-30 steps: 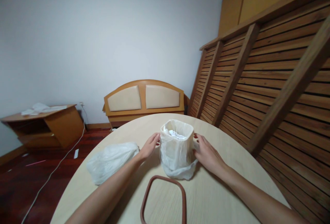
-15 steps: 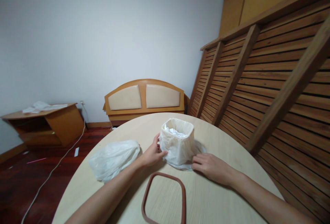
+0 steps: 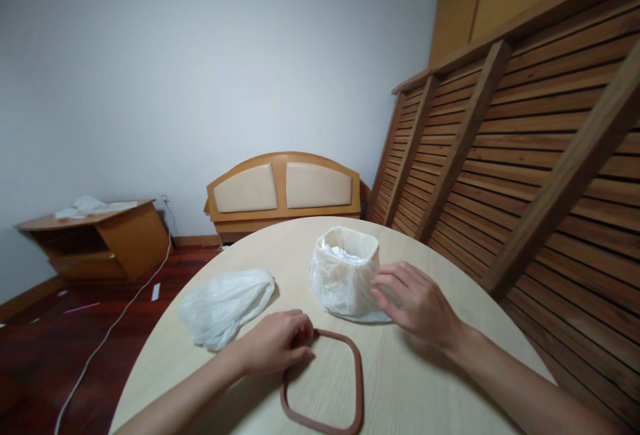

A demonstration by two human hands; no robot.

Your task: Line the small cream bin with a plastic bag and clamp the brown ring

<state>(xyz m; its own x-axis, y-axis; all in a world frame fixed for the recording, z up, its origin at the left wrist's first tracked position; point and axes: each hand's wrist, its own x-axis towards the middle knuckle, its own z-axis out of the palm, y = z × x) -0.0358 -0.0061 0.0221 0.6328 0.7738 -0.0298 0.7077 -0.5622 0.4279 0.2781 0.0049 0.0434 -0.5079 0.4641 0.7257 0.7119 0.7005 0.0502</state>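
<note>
A squarish bin (image 3: 345, 281) lined with a thin white plastic bag stands upright on the round table, the bag draped loosely over its outside. White crumpled contents (image 3: 340, 253) show inside its mouth. Nearer to me lies a brown rounded-square rim frame (image 3: 359, 381), flat on the tabletop. My left hand (image 3: 277, 341) is curled over the frame's far left corner, thumb and fingers around it, hiding that corner. At the bin's right side, my right hand (image 3: 413, 298) has its fingers partly spread, the tips at the bag; whether they touch it I cannot tell.
Another crumpled white plastic bag (image 3: 225, 305) lies on the left of the round table (image 3: 430, 381). Beyond it are a headboard (image 3: 283, 188), a low wooden cabinet (image 3: 120, 241) and a cable (image 3: 120, 315) on the floor. A slatted wooden panel (image 3: 500, 155) leans on the right.
My left hand has left the bin and come back toward me to the brown frame. My right hand has lifted from the bag's bottom edge to the bin's side, fingers opening.
</note>
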